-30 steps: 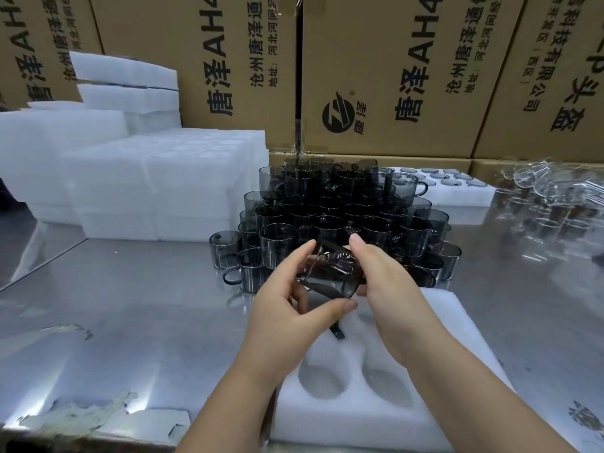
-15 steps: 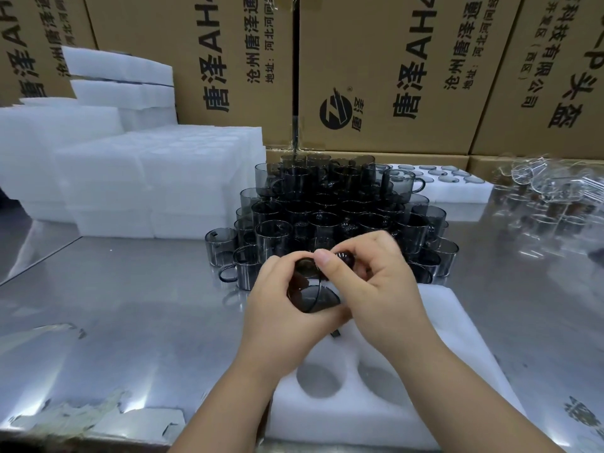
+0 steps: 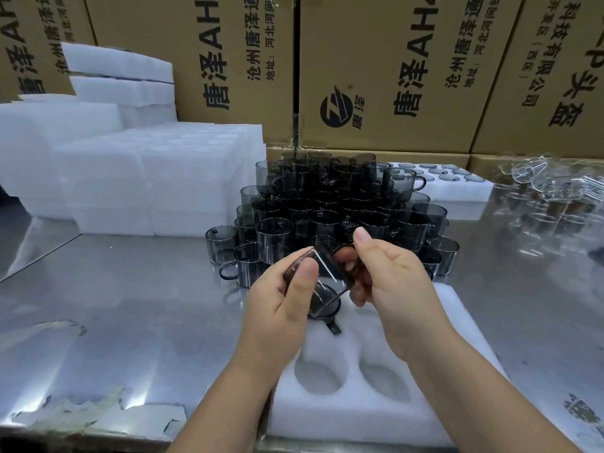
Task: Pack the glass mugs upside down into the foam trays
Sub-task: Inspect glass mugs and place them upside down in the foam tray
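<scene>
A smoky grey glass mug is held tilted above the white foam tray in front of me. My left hand grips its body, thumb on the near wall. My right hand pinches the mug at its handle side. Under the mug, another dark mug sits in a tray hole, its handle sticking out. Two bare round holes show in the tray's near row. Behind the hands stands a stacked pile of the same grey mugs.
Stacks of white foam trays fill the left back. A packed foam tray lies behind the pile, clear glassware at the right. Cardboard boxes wall off the back. The steel table has torn film at its near edge.
Both hands turned the mug between them; it has come lower and tilted over the tray. My right hand shifted from covering the mug to its handle side.
</scene>
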